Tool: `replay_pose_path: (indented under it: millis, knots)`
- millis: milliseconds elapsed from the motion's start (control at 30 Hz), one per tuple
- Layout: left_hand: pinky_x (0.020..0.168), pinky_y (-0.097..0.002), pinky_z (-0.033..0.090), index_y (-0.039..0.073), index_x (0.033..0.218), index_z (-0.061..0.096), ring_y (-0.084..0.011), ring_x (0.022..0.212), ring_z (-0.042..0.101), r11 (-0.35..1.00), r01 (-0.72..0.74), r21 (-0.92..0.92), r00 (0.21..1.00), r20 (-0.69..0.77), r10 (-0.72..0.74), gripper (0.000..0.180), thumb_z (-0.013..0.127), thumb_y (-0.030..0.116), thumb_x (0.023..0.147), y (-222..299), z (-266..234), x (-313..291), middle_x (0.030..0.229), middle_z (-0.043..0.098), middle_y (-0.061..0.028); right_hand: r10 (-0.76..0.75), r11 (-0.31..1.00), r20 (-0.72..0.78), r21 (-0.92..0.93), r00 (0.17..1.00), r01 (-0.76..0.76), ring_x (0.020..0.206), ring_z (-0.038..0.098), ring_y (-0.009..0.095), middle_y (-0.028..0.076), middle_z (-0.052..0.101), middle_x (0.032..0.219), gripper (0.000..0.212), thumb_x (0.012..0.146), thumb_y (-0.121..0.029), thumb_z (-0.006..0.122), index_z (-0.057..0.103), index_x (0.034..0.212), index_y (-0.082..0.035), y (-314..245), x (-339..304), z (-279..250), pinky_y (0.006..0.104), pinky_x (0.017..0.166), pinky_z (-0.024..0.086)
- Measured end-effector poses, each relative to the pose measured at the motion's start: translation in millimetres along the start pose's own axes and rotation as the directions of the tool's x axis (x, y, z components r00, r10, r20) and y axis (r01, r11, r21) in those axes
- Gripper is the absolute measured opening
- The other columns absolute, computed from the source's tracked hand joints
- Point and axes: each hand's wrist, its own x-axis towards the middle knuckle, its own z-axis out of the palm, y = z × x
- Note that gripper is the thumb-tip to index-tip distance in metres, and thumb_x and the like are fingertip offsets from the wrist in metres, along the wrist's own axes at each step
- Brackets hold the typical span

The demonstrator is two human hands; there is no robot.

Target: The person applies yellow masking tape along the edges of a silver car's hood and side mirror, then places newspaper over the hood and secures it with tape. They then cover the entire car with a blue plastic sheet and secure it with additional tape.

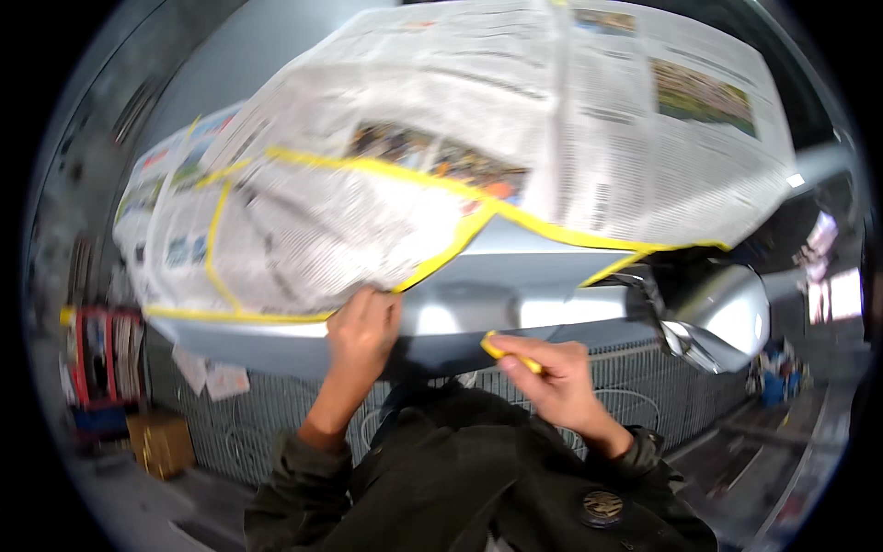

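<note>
Silver bodywork of a car panel [515, 276] shows below sheets of newspaper [441, 138] that cover most of it, their edges fixed with yellow masking tape [441, 184]. The left hand [363, 331] lies flat with fingers pressed on the lower edge of the newspaper where the tape runs. The right hand [552, 373] pinches a small yellow piece [510, 354] just under the bare silver strip. A metal grille [644, 377] stands behind.

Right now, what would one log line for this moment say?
left hand: pressing newspaper edge | right hand: pinching yellow tape | silver car panel: masked, bare strip below
</note>
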Motion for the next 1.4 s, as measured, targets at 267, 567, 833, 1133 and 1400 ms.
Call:
replay_pose_path:
  millis: [267,567,833,1133,1400]
  knots:
    - [0.052,-0.0250,0.043,0.000,0.080,0.066,-0.0148,0.053,0.053,0.966,0.086,-0.246,0.996,0.043,-0.078,0.011,0.077,-0.003,0.080,10.2,6.1,22.4,0.071,0.058,-0.0088,0.058,0.996,-0.225,0.074,0.973,-0.042,0.063,0.063,0.012,0.014,0.074,0.091,0.025,0.092,-0.007,0.069,0.071,0.117,-0.006,11.7,-18.7,-13.1,0.0245,0.060,0.048]
    - [0.054,-0.0179,0.038,-0.001,0.085,0.067,-0.0031,0.059,0.051,0.723,0.459,-0.516,0.848,0.012,-0.530,0.011,0.076,0.004,0.088,6.4,-46.6,57.6,0.068,0.061,0.0017,0.312,0.942,-0.336,0.227,0.889,-0.245,0.069,0.056,0.004,0.007,0.075,0.097,0.028,0.095,-0.006,0.066,0.069,0.123,-0.004,26.9,-58.2,-26.4,0.0192,0.063,0.045]
    - [0.066,-0.0222,0.052,-0.002,0.105,0.069,-0.0070,0.072,0.062,0.494,0.698,-0.518,0.621,0.781,-0.059,0.024,0.079,0.005,0.084,86.8,-21.8,29.5,0.081,0.068,-0.0014,0.126,0.992,-0.118,-0.006,0.985,-0.128,0.058,0.066,0.026,0.011,0.064,0.069,0.059,0.090,-0.009,0.060,0.044,0.147,-0.014,24.5,-33.5,-14.6,0.0341,0.060,0.051]
    - [0.066,-0.0270,0.054,-0.004,0.093,0.069,-0.0138,0.073,0.070,0.713,0.530,-0.458,0.505,0.846,0.168,0.015,0.077,0.005,0.084,112.3,13.3,81.6,0.084,0.074,-0.0121,-0.150,0.928,-0.083,-0.356,0.985,0.111,0.058,0.064,0.034,0.012,0.065,0.067,0.057,0.084,-0.011,0.059,0.044,0.139,-0.006,20.8,-27.1,-48.4,0.0438,0.056,0.050]
    - [0.061,-0.0224,0.050,-0.003,0.089,0.070,-0.0093,0.063,0.064,0.693,0.438,-0.573,0.740,0.668,0.085,0.006,0.074,0.000,0.085,111.1,29.9,119.6,0.072,0.070,-0.0064,-0.277,0.795,-0.115,-0.584,0.954,0.160,0.053,0.063,0.031,0.011,0.062,0.060,0.035,0.088,-0.018,0.063,0.060,0.120,-0.004,4.9,-26.4,-99.4,0.0411,0.051,0.051]
